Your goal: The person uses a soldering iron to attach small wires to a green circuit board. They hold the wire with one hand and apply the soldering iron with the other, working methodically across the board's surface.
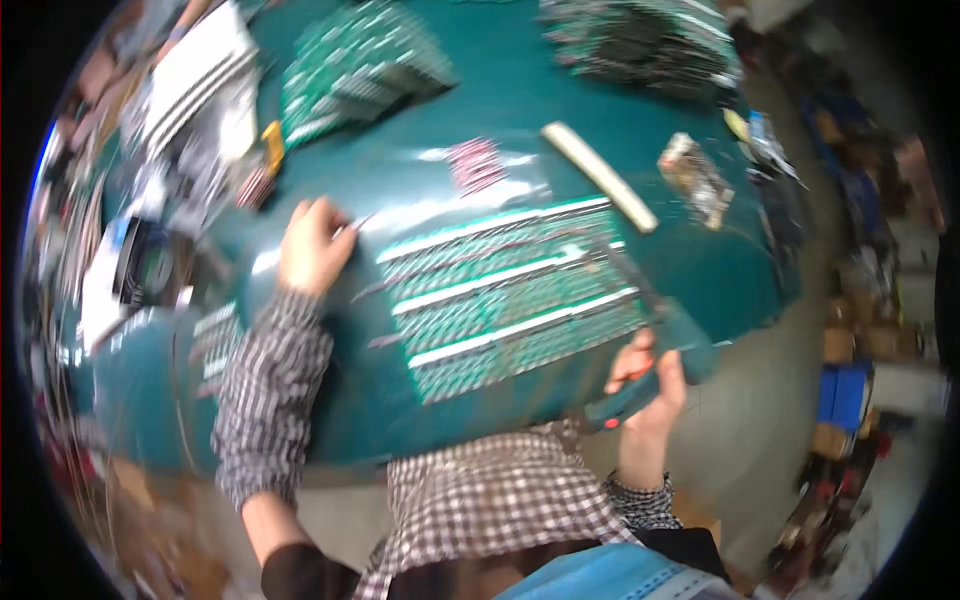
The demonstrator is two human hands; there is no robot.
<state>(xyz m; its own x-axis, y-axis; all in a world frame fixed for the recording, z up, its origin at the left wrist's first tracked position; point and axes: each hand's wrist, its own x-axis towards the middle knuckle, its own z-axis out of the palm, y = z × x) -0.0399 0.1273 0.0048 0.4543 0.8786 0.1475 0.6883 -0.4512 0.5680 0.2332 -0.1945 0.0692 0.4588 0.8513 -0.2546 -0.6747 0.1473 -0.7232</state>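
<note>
A panel of green circuit boards [520, 352] lies on the table in front of me, with white strips across it and thin leads sticking out at its left edge. My left hand [316, 248] is beside its upper left corner, fingers pinched; a thin dark sliver shows at the fingertips, too blurred to name. At the panel's right side my right hand [655, 395] grips a teal pistol-shaped tool [685, 340] with an orange trigger and a small red light. The tool's narrow dark front points toward the panel's upper right; motion blur hides whether it touches.
Green board stacks [360, 70] [645, 45] stand at the back. Beyond the panel lie a red-and-white bundle [477, 166], a cream bar [600, 178] and a small clear-wrapped block [697, 180]. Leftward are a yellow-handled tool [273, 147], a black device [155, 262] and a smaller board [215, 345].
</note>
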